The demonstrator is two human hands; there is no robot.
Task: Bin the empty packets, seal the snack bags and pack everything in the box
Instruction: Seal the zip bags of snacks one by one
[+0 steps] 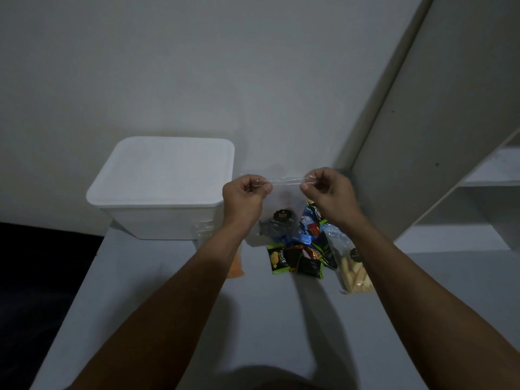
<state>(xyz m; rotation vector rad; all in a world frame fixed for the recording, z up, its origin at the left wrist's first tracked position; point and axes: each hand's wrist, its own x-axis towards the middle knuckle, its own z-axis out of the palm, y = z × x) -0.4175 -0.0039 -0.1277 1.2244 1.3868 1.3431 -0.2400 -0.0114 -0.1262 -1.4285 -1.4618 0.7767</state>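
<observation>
Dim grey wall fills the background, and a pale table (157, 291) is seen below it, with a lidded white box (160, 190) set at its far left. Held up above the table, between box and shelving (478, 175), is a clear zip bag (277, 209), and it is being worked right now. The left hand (244, 198) is closed in a pinch on the bag's top strip near its left end; the right hand (327, 195) is closed in a matching pinch near the right end. The strip is stretched taut between them, so the bag's top edge runs left to right, level, while the body hangs straight down with dark snacks (277, 223) gathered at the bottom. A light load is judged here: thin, limp film, slippery to the fingertips, and likely to crumple if taken by the middle. The stiffer zip strip is the sensible place to grip, thumb and forefinger pressed from both faces and run along its length. Whether the seal is already shut cannot be told from this view. Below, a heap of small packets (298, 254) is left on the table, a bag of pale sticks (356, 273) lies to its right, and an orange bag (236, 266) is half hidden behind the left forearm. The box lid is on, so nothing is judged packed yet.
</observation>
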